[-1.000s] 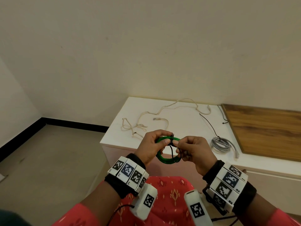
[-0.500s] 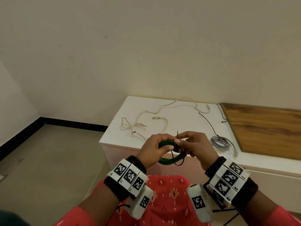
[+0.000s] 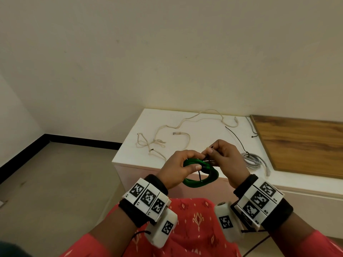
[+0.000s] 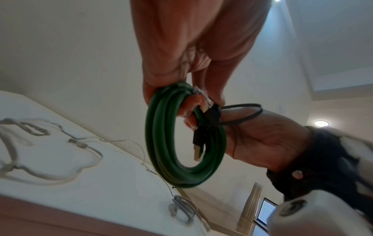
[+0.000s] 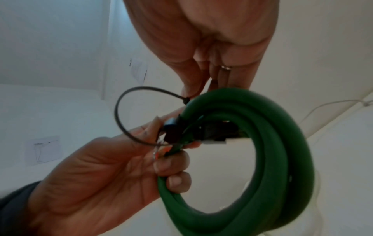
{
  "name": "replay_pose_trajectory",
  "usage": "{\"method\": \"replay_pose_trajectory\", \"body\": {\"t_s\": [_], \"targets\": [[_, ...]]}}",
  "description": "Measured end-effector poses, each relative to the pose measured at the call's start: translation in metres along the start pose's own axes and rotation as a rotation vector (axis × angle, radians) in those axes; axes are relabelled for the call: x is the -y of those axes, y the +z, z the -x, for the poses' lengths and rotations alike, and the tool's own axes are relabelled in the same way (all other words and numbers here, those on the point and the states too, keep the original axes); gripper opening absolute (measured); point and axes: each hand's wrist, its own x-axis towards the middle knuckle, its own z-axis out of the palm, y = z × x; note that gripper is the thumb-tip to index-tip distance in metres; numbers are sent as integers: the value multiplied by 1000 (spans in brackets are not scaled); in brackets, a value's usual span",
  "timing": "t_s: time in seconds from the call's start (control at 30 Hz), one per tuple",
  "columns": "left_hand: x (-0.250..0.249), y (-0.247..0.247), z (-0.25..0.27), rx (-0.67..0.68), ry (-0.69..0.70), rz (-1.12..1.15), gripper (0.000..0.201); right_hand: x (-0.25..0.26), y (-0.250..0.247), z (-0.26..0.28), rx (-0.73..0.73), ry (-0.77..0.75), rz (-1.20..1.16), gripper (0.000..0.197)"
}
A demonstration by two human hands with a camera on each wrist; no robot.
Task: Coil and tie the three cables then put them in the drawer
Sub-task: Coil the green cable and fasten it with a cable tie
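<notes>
My left hand grips a green cable wound into a small coil, held in the air in front of the white cabinet. A thin black zip tie loops loosely around one side of the coil, near its plugs. My right hand pinches the tie's end just above the coil. From the left wrist, the coil hangs from my fingers with the tie's loop standing off it. A grey cable lies coiled on the cabinet. A cream cable sprawls loose there.
A wooden panel covers the cabinet top to the right of the grey coil. Two loose black ties lie on the white top near the cream cable's far end. Bare floor is to the left, and my red-clothed lap is below.
My right hand has drawn the tie's end up and away from the coil. The coil has tipped flatter in my left hand, and both hands have shifted slightly right.
</notes>
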Motion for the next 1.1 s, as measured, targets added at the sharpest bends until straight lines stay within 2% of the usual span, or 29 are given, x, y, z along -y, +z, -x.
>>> {"method": "replay_pose_trajectory", "body": {"t_s": [0.07, 0.17, 0.3, 0.37, 0.43, 0.53, 0.6, 0.73, 0.93, 1.1], "targets": [[2, -2, 2, 11, -8, -22, 28, 1, 2, 0, -7, 19, -22, 19], [9, 2, 10, 97, -20, -91, 23, 4, -10, -7, -126, 66, -145, 21], [11, 5, 17, 92, -33, 7, 23, 5, -29, -11, -221, 37, -155, 21], [10, 1, 13, 80, -52, 17, 22, 6, -28, -11, -196, 14, -142, 15], [9, -4, 12, 40, -89, 30, 22, 10, -23, -9, -85, 54, -131, 10], [8, -9, 13, -2, -112, 70, 21, 8, -15, -5, 146, 161, -24, 21], [8, -11, 13, -8, -109, 93, 22, 3, -7, 0, 225, 171, 12, 24], [9, -9, 13, 14, -114, 133, 25, 0, 3, 2, 171, 117, -19, 10], [10, -9, 12, 41, -120, 190, 21, -3, -5, -4, 108, 120, 16, 12], [9, -9, 15, 155, -165, 220, 27, -3, -1, -4, 51, 31, 129, 15]]}}
